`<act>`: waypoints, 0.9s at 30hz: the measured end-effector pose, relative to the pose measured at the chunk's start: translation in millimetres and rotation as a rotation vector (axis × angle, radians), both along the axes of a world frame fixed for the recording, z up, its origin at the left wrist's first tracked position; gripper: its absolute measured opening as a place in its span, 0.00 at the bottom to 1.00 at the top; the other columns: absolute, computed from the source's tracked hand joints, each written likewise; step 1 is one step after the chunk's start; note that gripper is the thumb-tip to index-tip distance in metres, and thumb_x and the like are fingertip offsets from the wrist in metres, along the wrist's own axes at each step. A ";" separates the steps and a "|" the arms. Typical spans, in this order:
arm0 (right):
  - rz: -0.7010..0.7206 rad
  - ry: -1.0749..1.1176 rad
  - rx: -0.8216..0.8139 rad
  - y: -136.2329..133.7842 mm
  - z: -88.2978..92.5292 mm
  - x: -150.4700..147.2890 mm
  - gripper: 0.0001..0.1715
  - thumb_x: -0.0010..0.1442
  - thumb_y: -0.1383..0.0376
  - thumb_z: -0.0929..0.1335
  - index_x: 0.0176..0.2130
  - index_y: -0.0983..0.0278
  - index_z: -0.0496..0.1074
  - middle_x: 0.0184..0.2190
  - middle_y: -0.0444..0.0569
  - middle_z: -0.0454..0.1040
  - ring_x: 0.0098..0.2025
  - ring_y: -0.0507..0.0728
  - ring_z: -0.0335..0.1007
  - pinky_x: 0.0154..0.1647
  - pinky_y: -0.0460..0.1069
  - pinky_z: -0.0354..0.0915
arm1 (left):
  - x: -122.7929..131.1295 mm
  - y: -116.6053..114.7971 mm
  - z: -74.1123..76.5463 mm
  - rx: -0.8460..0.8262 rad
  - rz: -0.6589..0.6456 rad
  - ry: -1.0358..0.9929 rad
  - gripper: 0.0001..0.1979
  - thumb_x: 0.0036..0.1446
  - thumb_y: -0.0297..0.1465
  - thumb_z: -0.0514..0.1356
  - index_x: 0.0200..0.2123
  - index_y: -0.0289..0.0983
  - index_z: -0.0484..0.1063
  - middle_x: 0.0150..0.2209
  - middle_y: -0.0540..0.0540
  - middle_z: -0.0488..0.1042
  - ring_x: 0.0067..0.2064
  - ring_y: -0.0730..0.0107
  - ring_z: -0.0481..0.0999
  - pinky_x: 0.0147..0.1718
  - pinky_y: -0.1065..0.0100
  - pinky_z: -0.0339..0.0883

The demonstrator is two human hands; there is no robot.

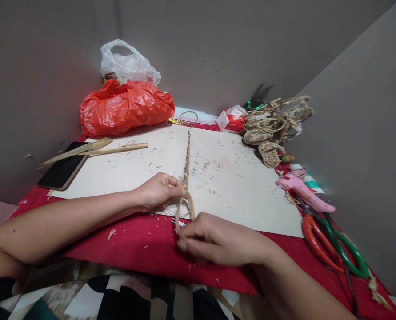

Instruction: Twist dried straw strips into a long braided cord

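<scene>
While your left hand (pixel 159 192) pinches the near end of the braid (pixel 187 160) between thumb and forefinger, your right hand (pixel 218 240) sits just below and to the right, its thumb and forefinger pressed together on a loose strip (pixel 178 220). You cannot tell how its other fingers close, as they are partly hidden. The braid runs straight away from you along the middle of the white sheet (pixel 251 195), which lies on the red cloth (pixel 131 249) among scattered scraps. To your left, two dry leaves (pixel 118 149) lie partly across the phone (pixel 64 166), with the red bag (pixel 127 109) behind them. To your right, coiled braids (pixel 267 126) sit beside the tissue pack (pixel 233 120); nearer you lie the pink glue gun (pixel 304 191) and the scissors (pixel 321 244).
</scene>
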State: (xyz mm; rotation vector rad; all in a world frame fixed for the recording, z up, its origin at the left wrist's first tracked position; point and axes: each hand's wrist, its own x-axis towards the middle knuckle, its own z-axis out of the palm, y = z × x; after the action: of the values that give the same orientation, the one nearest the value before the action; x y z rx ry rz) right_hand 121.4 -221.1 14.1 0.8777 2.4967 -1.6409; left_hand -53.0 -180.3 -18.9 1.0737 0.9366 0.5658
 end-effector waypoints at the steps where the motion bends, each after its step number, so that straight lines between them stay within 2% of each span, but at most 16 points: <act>1: 0.027 0.020 -0.087 1.3 3.8 4.7 0.16 0.59 0.61 0.63 0.24 0.66 0.66 0.17 0.42 0.64 0.19 0.46 0.54 0.21 0.43 0.52 | -1.6 0.5 -0.5 -0.008 -0.009 -0.020 0.10 0.48 0.33 0.61 0.20 0.35 0.65 0.10 0.58 0.53 0.12 0.83 0.47 0.14 0.72 0.36; 2: -0.031 0.050 -0.140 3.5 6.4 9.0 0.18 0.59 0.58 0.63 0.23 0.66 0.67 0.16 0.42 0.65 0.19 0.47 0.56 0.21 0.43 0.53 | -3.1 1.0 -0.7 -0.014 -0.018 -0.038 0.10 0.49 0.33 0.61 0.20 0.35 0.65 0.10 0.58 0.54 0.12 0.83 0.47 0.14 0.72 0.37; 3: -0.176 0.092 -0.144 6.5 7.4 12.5 0.20 0.59 0.55 0.63 0.23 0.66 0.67 0.16 0.43 0.65 0.18 0.47 0.57 0.21 0.44 0.54 | -4.5 1.3 -0.5 -0.020 -0.026 -0.051 0.11 0.49 0.33 0.61 0.20 0.35 0.65 0.10 0.58 0.54 0.12 0.83 0.47 0.14 0.72 0.37; 6: -0.773 0.264 -0.001 17.5 0.5 13.3 0.21 0.58 0.52 0.64 0.25 0.66 0.67 0.18 0.45 0.68 0.21 0.49 0.61 0.25 0.45 0.59 | -7.4 1.3 1.0 -0.023 -0.029 -0.047 0.11 0.49 0.34 0.61 0.21 0.35 0.65 0.11 0.57 0.54 0.12 0.83 0.48 0.14 0.72 0.38; 7: -0.867 0.316 -0.002 20.3 -4.2 10.1 0.19 0.56 0.52 0.65 0.29 0.66 0.69 0.22 0.46 0.70 0.24 0.49 0.64 0.27 0.45 0.60 | -8.0 1.1 1.6 -0.018 -0.027 -0.043 0.11 0.49 0.35 0.61 0.21 0.35 0.66 0.11 0.57 0.55 0.13 0.83 0.48 0.14 0.72 0.38; 9: -0.846 0.393 -0.180 23.3 -14.4 0.5 0.19 0.54 0.52 0.67 0.36 0.65 0.69 0.27 0.47 0.71 0.27 0.50 0.66 0.29 0.45 0.62 | -8.5 0.6 2.3 0.008 -0.040 -0.044 0.13 0.49 0.37 0.61 0.22 0.34 0.66 0.12 0.56 0.59 0.13 0.84 0.49 0.14 0.73 0.39; 10: -0.797 0.406 -0.283 23.5 -19.1 -4.6 0.19 0.55 0.52 0.66 0.36 0.65 0.68 0.25 0.46 0.70 0.25 0.49 0.65 0.27 0.45 0.61 | -8.6 0.4 2.4 0.021 -0.049 -0.045 0.14 0.49 0.39 0.61 0.22 0.34 0.67 0.14 0.55 0.61 0.13 0.84 0.49 0.14 0.73 0.39; 11: -0.749 0.402 -0.381 23.0 -23.1 -9.2 0.19 0.56 0.51 0.64 0.34 0.65 0.67 0.21 0.43 0.67 0.21 0.48 0.61 0.23 0.44 0.59 | -8.7 0.1 2.4 0.030 -0.053 -0.039 0.15 0.48 0.40 0.61 0.22 0.33 0.67 0.14 0.55 0.62 0.13 0.84 0.49 0.15 0.73 0.40; 13: -0.711 0.371 -0.483 22.0 -28.8 -14.7 0.20 0.58 0.50 0.63 0.30 0.65 0.64 0.14 0.37 0.57 0.15 0.45 0.49 0.16 0.42 0.50 | -8.5 -0.2 2.1 0.033 -0.031 -0.014 0.15 0.47 0.41 0.62 0.23 0.34 0.67 0.14 0.56 0.60 0.14 0.84 0.49 0.15 0.73 0.40; 16: -0.714 0.299 -0.465 23.8 -32.6 -13.4 0.22 0.57 0.49 0.63 0.26 0.64 0.61 0.13 0.34 0.47 0.14 0.44 0.36 0.13 0.42 0.38 | -8.5 -0.7 1.8 0.023 -0.008 0.007 0.14 0.45 0.40 0.63 0.23 0.34 0.67 0.12 0.58 0.55 0.14 0.84 0.48 0.15 0.73 0.38; 20: -0.635 0.211 -0.450 30.7 -35.0 -6.6 0.23 0.59 0.48 0.61 0.26 0.65 0.63 0.11 0.34 0.46 0.14 0.45 0.35 0.14 0.44 0.35 | -9.5 -0.2 2.2 0.076 -0.108 0.026 0.15 0.49 0.40 0.60 0.23 0.32 0.70 0.12 0.57 0.56 0.14 0.83 0.46 0.15 0.72 0.37; 23: -0.602 0.248 -0.494 34.1 -38.8 -4.9 0.24 0.59 0.49 0.61 0.22 0.64 0.59 0.12 0.35 0.47 0.14 0.45 0.36 0.14 0.44 0.35 | -11.1 1.6 2.8 0.091 -0.123 0.048 0.14 0.50 0.40 0.59 0.24 0.33 0.69 0.12 0.57 0.55 0.14 0.83 0.46 0.15 0.71 0.37; 27: -0.626 0.302 -0.484 35.4 -44.8 -4.3 0.25 0.58 0.50 0.62 0.20 0.63 0.55 0.13 0.35 0.48 0.14 0.45 0.36 0.15 0.44 0.36 | -14.3 5.2 5.6 0.077 -0.181 0.035 0.10 0.52 0.35 0.57 0.25 0.35 0.68 0.13 0.57 0.53 0.14 0.82 0.46 0.16 0.71 0.36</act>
State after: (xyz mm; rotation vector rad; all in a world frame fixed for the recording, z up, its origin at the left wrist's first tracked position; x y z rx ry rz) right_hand 117.1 -185.8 -30.8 1.5182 1.8921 -2.5800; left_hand -67.3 -175.1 -13.2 1.2272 0.8431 0.4378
